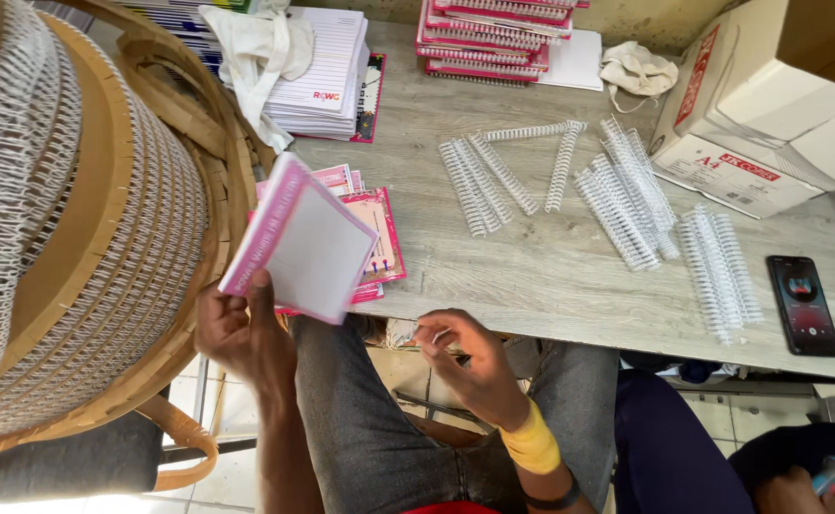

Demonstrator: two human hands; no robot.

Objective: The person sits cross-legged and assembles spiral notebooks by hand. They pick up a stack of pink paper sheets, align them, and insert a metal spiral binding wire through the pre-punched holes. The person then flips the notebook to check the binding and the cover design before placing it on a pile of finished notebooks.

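Note:
My left hand (241, 333) holds up a thick pad of white sheets with a pink cover (301, 240), tilted, just off the table's near-left edge. My right hand (465, 357) hovers below the table edge over my lap, fingers curled around something small and white that I cannot make out; a yellow band wraps its wrist. Under the pad, a small stack of pink-covered booklets (379, 238) lies on the grey wooden table (531, 276).
Several white spiral binding coils (617, 195) lie across the table. Stacked notebooks (493, 33) and white pads (327, 76) sit at the back, a cardboard box (769, 105) at right, a phone (804, 305) near the edge. A large reel of binding wire (65, 219) fills the left. Another person's hand (817, 485) is at bottom right.

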